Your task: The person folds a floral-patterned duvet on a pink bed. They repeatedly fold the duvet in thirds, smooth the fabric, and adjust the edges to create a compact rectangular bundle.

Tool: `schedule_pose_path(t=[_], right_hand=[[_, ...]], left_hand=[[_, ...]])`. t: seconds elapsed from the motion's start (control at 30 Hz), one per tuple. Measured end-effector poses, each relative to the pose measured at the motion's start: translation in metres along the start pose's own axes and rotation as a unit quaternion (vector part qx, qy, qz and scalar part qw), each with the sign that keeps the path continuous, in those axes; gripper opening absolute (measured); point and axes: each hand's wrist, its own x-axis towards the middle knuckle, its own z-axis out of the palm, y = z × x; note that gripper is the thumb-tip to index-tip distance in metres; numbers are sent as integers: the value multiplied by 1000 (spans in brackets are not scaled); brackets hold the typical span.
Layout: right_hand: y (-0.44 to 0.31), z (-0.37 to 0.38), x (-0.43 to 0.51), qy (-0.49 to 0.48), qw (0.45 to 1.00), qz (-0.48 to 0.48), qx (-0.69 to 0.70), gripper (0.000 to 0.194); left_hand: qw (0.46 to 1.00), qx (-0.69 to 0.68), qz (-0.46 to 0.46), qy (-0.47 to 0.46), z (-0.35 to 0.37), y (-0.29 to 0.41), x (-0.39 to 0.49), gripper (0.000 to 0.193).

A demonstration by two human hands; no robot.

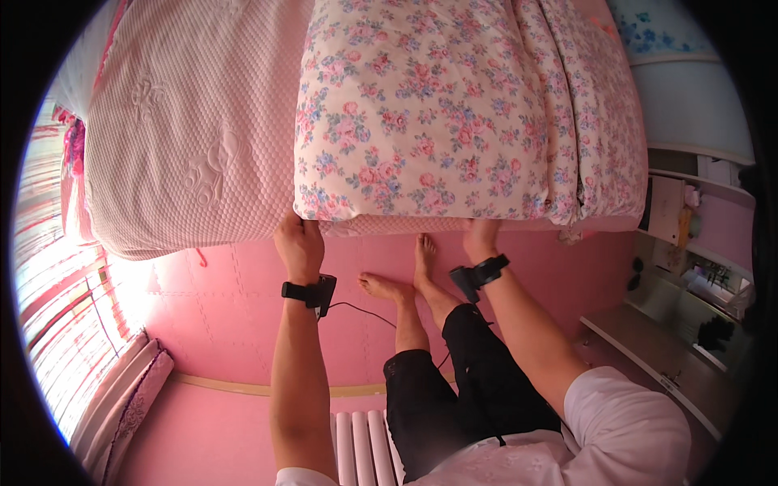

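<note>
A folded quilt with a floral print [419, 115] lies on a bed with a pink textured mattress cover [200, 140]. At the quilt's lower left corner, my left hand [299, 243] has its fingers closed on the fabric edge. My right hand [481, 237] reaches to the quilt's front edge farther right; its fingers are hidden beneath the edge, so its grip does not show. Each wrist wears a black strap with a small device.
Pink foam mats [358, 346] cover the floor around my bare feet. A white slatted radiator [364, 449] stands behind me. Curtains [130, 401] hang by the bright window at left. Shelves with items [723, 225] and an open cabinet door [656, 364] are at right.
</note>
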Motion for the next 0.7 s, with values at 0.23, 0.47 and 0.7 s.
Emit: schedule_pose_path(t=[0.23,0.47,0.7], right_hand=[[-40,-31,4,53,996,25,68,40],[-31,-58,20,92,990,-102,-12,36],[-38,-73,26,92,975,-197,-54,28]], left_hand=[[1000,6,14,12,3,-1,-2,23],[999,41,6,9,2,3,-4,24],[995,94,-28,20,6,2,-7,21]])
